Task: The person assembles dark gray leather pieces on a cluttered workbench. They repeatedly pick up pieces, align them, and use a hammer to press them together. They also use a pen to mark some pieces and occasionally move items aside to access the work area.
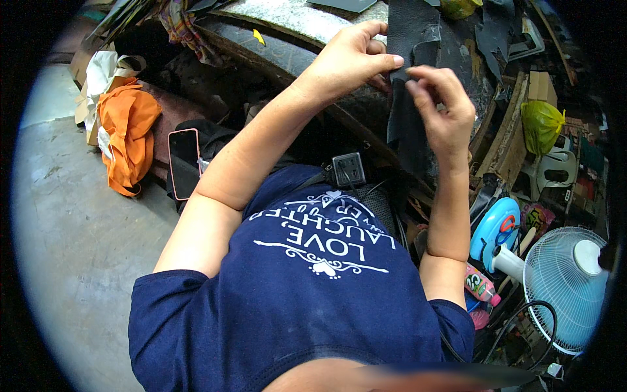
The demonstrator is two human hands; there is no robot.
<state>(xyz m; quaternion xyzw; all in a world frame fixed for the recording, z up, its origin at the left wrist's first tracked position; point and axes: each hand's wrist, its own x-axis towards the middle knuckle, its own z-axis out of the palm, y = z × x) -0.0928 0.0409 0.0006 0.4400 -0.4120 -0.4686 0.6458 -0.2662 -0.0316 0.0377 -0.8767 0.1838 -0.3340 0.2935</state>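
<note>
A long strip of black leather-like material [413, 29] hangs over the near edge of a cluttered bench, with a folded or overlapping piece on it. My left hand [361, 57] is closed on the strip's left edge, its thumb on top and the other fingers partly hidden behind. Just to the right, my right hand [445, 104] is held over the strip with thumb and forefinger curled together in a pinch. Its fingertips are close to my left thumb. Whatever the pinch holds, if anything, is too small to make out.
Torn black scraps [494, 36] and a yellow plastic bag [543, 126] are to the right. A blue-and-white fan [567, 287] stands at lower right, beside a pink bottle [481, 285]. On the left are an orange cloth bag [127, 134] and a phone [183, 163] by my lap.
</note>
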